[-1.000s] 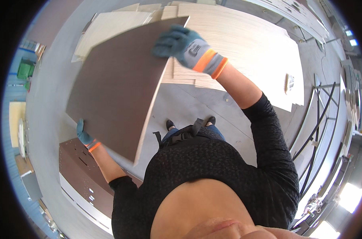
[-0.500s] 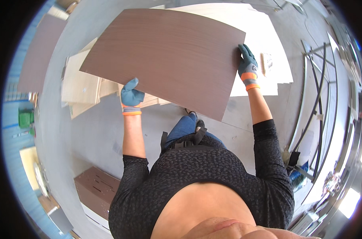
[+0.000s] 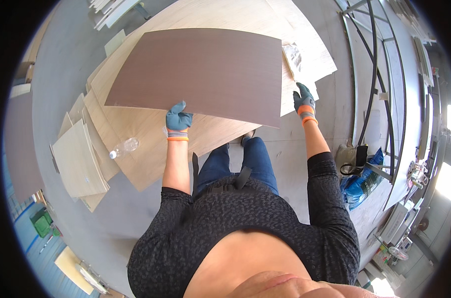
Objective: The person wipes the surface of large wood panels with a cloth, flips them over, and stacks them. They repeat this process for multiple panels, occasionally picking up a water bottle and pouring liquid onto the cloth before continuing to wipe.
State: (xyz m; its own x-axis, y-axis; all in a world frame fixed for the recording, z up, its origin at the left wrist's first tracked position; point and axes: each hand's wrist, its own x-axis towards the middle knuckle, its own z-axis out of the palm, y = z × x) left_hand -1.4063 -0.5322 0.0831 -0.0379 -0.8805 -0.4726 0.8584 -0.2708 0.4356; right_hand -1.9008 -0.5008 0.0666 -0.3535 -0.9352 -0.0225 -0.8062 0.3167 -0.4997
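Note:
A dark brown rectangular board (image 3: 200,74) lies over pale plywood sheets (image 3: 156,159) in front of me. My left hand (image 3: 178,119), in a blue-grey glove with an orange cuff, grips the board's near edge. Its thumb rests on top and the other fingers are hidden beneath. My right hand (image 3: 305,101), gloved alike, is off to the right of the board with its fingers apart and nothing in them. Close above that hand, a crumpled clear plastic piece (image 3: 293,57) lies on the plywood.
A clear plastic bottle (image 3: 125,147) lies on the plywood at the left, near several smaller pale panels (image 3: 79,159). Along the right stands a metal frame rack (image 3: 399,99). A blue bag (image 3: 362,184) sits at its foot. Another brown board (image 3: 22,144) is at the far left.
My right hand has let go of the board's right edge and moved away from it. The board, still in my left hand, has levelled out over the plywood. My view has turned.

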